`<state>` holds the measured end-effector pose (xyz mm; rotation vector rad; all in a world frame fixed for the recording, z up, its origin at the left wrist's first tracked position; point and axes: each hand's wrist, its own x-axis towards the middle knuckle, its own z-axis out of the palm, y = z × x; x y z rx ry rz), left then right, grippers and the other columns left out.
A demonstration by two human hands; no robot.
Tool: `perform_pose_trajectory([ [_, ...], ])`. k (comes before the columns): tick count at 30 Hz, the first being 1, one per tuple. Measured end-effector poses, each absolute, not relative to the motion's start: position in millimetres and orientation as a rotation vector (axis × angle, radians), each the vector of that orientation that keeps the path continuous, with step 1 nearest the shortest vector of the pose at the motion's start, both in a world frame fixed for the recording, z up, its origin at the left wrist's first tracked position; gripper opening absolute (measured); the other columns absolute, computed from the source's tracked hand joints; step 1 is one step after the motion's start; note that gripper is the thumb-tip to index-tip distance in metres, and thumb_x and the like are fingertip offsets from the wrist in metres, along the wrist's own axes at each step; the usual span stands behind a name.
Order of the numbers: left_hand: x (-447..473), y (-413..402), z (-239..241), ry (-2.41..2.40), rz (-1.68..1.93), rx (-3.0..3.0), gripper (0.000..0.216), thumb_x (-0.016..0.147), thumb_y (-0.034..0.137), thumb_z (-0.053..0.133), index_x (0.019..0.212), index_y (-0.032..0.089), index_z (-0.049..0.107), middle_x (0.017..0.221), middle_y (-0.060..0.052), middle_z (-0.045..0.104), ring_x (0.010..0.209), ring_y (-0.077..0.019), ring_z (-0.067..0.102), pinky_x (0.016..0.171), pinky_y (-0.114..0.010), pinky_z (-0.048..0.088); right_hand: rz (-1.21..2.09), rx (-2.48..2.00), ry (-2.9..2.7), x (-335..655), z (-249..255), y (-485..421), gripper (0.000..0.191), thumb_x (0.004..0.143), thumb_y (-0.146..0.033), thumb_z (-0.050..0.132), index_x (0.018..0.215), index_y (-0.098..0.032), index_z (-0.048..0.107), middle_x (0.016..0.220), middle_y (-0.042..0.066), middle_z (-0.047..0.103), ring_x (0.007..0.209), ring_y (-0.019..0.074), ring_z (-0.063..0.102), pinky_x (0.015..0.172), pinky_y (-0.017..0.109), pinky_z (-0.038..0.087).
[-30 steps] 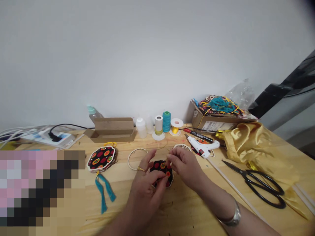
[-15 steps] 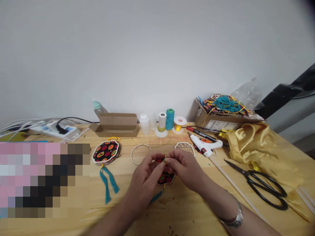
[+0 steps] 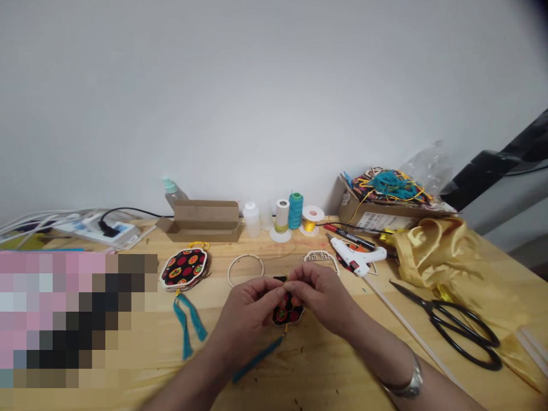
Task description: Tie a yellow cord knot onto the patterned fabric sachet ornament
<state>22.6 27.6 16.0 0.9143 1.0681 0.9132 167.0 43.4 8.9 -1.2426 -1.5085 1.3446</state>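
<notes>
My left hand [image 3: 252,308] and my right hand [image 3: 323,294] meet at the middle of the table, thumbs and index fingers closed in pinches. Between the fingertips a thin yellow cord shows faintly; the fingers hide most of it. Just below them is a dark patterned fabric pendant [image 3: 289,313] with red and orange motifs and a pale edge, partly covered by my hands. From its lower end a teal tassel [image 3: 259,358] trails down to the left. A finished-looking pendant of the same fabric [image 3: 184,268], with two teal tassel strands [image 3: 182,325], lies further left.
A wooden ring [image 3: 231,267] and a lattice piece [image 3: 321,258] lie behind my hands. Right are a white glue gun [image 3: 362,258], black scissors [image 3: 432,311] and gold cloth [image 3: 445,251]. Thread spools [image 3: 295,211], an open cardboard box [image 3: 205,220] and a filled carton [image 3: 368,214] line the wall.
Both hands have shifted slightly, fingertips a little lower and still pinched together. More of the teal tassel now shows, stretching down to the left.
</notes>
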Motion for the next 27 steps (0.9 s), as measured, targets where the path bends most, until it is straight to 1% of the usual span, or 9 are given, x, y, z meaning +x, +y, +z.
perform_pose_trajectory([
  [3, 23, 28, 17, 1.021, 0.92, 0.867, 0.009, 0.071, 0.021, 0.065, 0.067, 0.013, 0.068, 0.053, 0.001, 0.061, 0.046, -0.0055, 0.047, 0.044, -0.015, 0.035, 1.411, -1.232, -1.478, 168, 7, 45, 0.007, 0.072, -0.019, 0.054, 0.065, -0.017, 0.053, 0.051, -0.004, 0.052, 0.045, 0.0077, 0.047, 0.044, 0.019, 0.039],
  [5, 23, 28, 17, 0.998, 0.92, 0.843, 0.008, 0.071, 0.02, 0.065, 0.067, 0.013, 0.068, 0.054, 0.001, 0.061, 0.046, -0.0054, 0.048, 0.044, -0.015, 0.035, 1.455, -1.226, -1.453, 168, 6, 46, 0.007, 0.072, -0.021, 0.053, 0.066, -0.016, 0.054, 0.05, -0.004, 0.052, 0.044, 0.0078, 0.047, 0.043, 0.019, 0.039],
  [11, 22, 28, 16, 0.946, 0.916, 0.841, 0.01, 0.073, 0.02, 0.063, 0.067, 0.013, 0.067, 0.059, -0.001, 0.064, 0.054, -0.0082, 0.054, 0.052, -0.017, 0.041, 1.557, -1.204, -1.339, 166, 9, 45, 0.008, 0.069, -0.022, 0.054, 0.065, -0.016, 0.052, 0.047, -0.006, 0.05, 0.04, 0.006, 0.044, 0.039, 0.016, 0.034],
  [14, 23, 27, 17, 0.944, 0.914, 0.835, 0.011, 0.073, 0.02, 0.064, 0.064, 0.013, 0.066, 0.056, -0.001, 0.062, 0.054, -0.0086, 0.054, 0.054, -0.018, 0.042, 1.571, -1.201, -1.318, 165, 10, 45, 0.008, 0.068, -0.022, 0.054, 0.064, -0.016, 0.052, 0.046, -0.006, 0.049, 0.04, 0.0054, 0.044, 0.038, 0.016, 0.033],
  [17, 23, 26, 20, 0.97, 0.91, 0.829, 0.011, 0.071, 0.02, 0.065, 0.062, 0.013, 0.066, 0.052, 0.0, 0.06, 0.049, -0.0072, 0.051, 0.05, -0.017, 0.04, 1.605, -1.199, -1.302, 165, 12, 45, 0.008, 0.067, -0.023, 0.055, 0.064, -0.016, 0.052, 0.045, -0.006, 0.049, 0.037, 0.0047, 0.042, 0.036, 0.015, 0.03],
  [20, 23, 27, 23, 0.984, 0.91, 0.85, 0.012, 0.07, 0.02, 0.065, 0.06, 0.013, 0.066, 0.052, 0.0, 0.061, 0.045, -0.0058, 0.048, 0.046, -0.016, 0.036, 1.639, -1.195, -1.295, 166, 14, 45, 0.008, 0.067, -0.022, 0.055, 0.064, -0.015, 0.051, 0.045, -0.007, 0.049, 0.036, 0.0038, 0.04, 0.035, 0.015, 0.029],
  [23, 23, 28, 23, 0.986, 0.906, 0.871, 0.013, 0.07, 0.019, 0.065, 0.059, 0.014, 0.066, 0.052, 0.0, 0.061, 0.043, -0.005, 0.046, 0.044, -0.016, 0.035, 1.664, -1.179, -1.289, 166, 16, 45, 0.008, 0.068, -0.021, 0.055, 0.064, -0.015, 0.051, 0.045, -0.007, 0.049, 0.036, 0.0036, 0.04, 0.035, 0.015, 0.029],
  [27, 22, 28, 21, 1.005, 0.905, 0.886, 0.013, 0.07, 0.02, 0.065, 0.059, 0.014, 0.067, 0.053, -0.001, 0.062, 0.046, -0.0074, 0.05, 0.045, -0.017, 0.036, 1.677, -1.183, -1.291, 166, 17, 44, 0.008, 0.068, -0.021, 0.055, 0.065, -0.016, 0.051, 0.045, -0.007, 0.049, 0.036, 0.0039, 0.041, 0.035, 0.015, 0.029],
])
